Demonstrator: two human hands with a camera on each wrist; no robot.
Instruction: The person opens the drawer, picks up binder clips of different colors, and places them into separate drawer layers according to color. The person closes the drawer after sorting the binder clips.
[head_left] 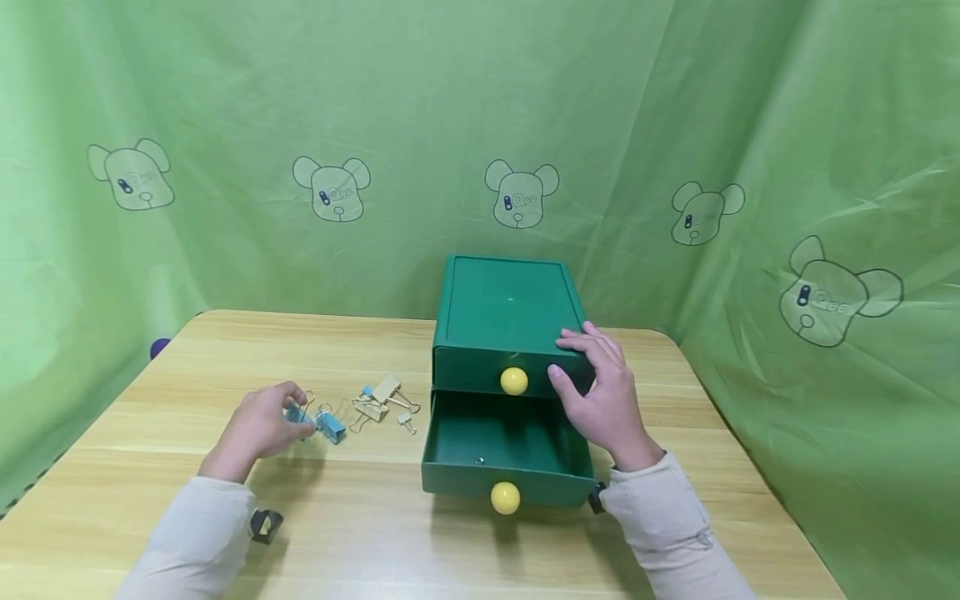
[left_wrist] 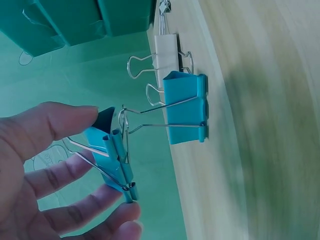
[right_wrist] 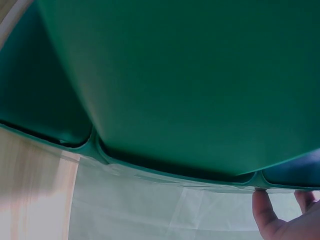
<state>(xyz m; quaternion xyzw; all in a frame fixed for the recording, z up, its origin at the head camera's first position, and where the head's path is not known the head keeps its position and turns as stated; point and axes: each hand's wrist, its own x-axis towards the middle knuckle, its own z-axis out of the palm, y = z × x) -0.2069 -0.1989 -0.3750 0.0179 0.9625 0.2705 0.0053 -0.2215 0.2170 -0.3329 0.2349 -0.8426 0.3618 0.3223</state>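
Observation:
My left hand point(head_left: 258, 429) pinches a blue binder clip point(left_wrist: 118, 145) between thumb and fingers, just above the table at the left. Close beside it lies a second blue binder clip point(left_wrist: 182, 107), its wire handles pointing toward the held one. My right hand point(head_left: 609, 404) rests against the front right corner of a green drawer cabinet point(head_left: 510, 304), fingers spread over the top edge and side. Below the closed upper drawer, the lower drawer point(head_left: 465, 479) is pulled out. A small shiny thing point(head_left: 480, 461) lies inside near its front wall, too small to identify.
Cream-coloured binder clips point(head_left: 386, 388), one of them small point(head_left: 405, 420), lie between the blue clips and the cabinet. Yellow round knobs point(head_left: 506, 498) stick out from both drawers. A green curtain point(head_left: 420, 108) hangs behind the wooden table point(head_left: 360, 533) and along its sides.

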